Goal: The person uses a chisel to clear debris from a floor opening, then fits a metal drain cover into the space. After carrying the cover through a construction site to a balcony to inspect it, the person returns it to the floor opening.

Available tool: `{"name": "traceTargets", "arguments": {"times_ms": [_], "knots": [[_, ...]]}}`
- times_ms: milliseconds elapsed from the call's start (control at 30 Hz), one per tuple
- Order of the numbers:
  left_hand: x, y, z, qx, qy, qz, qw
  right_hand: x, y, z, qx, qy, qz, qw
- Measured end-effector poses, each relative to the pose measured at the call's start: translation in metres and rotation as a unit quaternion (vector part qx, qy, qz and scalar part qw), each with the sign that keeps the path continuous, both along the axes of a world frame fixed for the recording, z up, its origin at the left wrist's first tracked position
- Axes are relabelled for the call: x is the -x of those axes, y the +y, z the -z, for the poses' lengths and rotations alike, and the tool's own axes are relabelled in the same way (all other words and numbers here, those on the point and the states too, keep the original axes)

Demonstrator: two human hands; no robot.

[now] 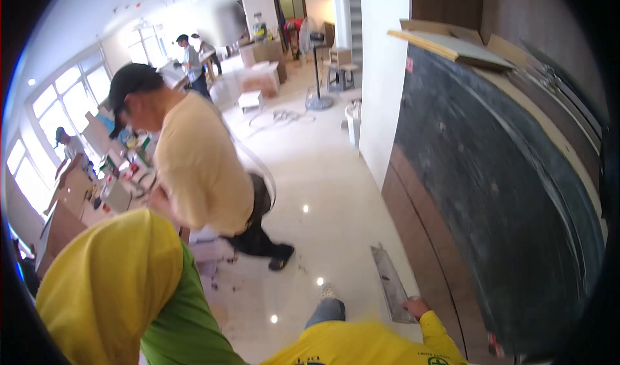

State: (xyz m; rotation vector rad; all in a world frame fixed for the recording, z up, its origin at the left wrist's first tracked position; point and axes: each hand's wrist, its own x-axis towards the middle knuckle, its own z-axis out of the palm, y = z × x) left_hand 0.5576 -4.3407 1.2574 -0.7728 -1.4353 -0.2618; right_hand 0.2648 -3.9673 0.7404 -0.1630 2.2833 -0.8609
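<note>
My right hand [416,307] is low at the right of centre, closed on the near end of a long, flat, greyish strip [389,278]. The strip's surface looks streaked, and its material is hard to make out. It points away from me, above the pale floor, beside the brown panels. My left arm, in a yellow and green sleeve [119,281], is bent up large at the lower left. The left hand itself is out of sight.
Large dark sheets and boards [478,191] lean along the right wall. A person in a beige top [203,162] stands close ahead at a cluttered bench [123,191]. Farther off are a standing fan [318,74], a hose on the floor [278,116], boxes and other people.
</note>
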Motion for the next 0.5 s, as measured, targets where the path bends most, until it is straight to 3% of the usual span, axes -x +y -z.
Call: {"name": "traceTargets", "arguments": {"times_ms": [67, 133, 167, 233, 267, 300, 333, 367, 400, 433, 467, 500], "knots": [[0.063, -0.043, 0.051, -0.092, -0.099, -0.013, 0.991, 0.084, -0.027, 0.072, -0.027, 0.058, -0.18, 0.982], [0.14, -0.092, 0.101, -0.176, -0.196, -0.026, 0.964, 0.139, -0.079, 0.057, -0.022, 0.074, -0.149, 0.986], [0.182, -0.116, 0.128, -0.221, -0.255, -0.031, 0.941, 0.167, -0.094, 0.088, 0.092, 0.037, -0.119, 0.988], [0.266, -0.163, 0.177, -0.3, -0.372, -0.023, 0.878, 0.211, -0.141, 0.041, 0.068, 0.052, -0.086, 0.993], [0.302, -0.183, 0.196, -0.329, -0.423, -0.022, 0.844, 0.249, -0.16, 0.067, 0.072, 0.062, -0.09, 0.991], [0.338, -0.202, 0.217, -0.351, -0.468, -0.019, 0.811, 0.277, -0.169, 0.107, -0.033, 0.13, -0.245, 0.96], [0.371, -0.214, 0.235, -0.369, -0.508, -0.012, 0.778, 0.307, -0.171, 0.144, -0.139, 0.186, -0.384, 0.894], [0.402, -0.228, 0.249, -0.377, -0.543, -0.007, 0.75, 0.322, -0.186, 0.141, -0.103, 0.255, -0.359, 0.892], [0.43, -0.241, 0.262, -0.38, -0.573, -0.001, 0.726, 0.345, -0.199, 0.136, -0.074, 0.159, -0.274, 0.946], [0.458, -0.253, 0.275, -0.381, -0.599, 0.003, 0.704, 0.358, -0.23, 0.08, -0.036, 0.067, -0.165, 0.983], [0.483, -0.266, 0.284, -0.385, -0.619, 0.008, 0.684, 0.369, -0.261, 0.021, -0.002, -0.003, -0.05, 0.999], [0.506, -0.28, 0.294, -0.387, -0.634, 0.011, 0.669, 0.389, -0.278, 0.027, 0.011, -0.007, -0.023, 1.0]]}}
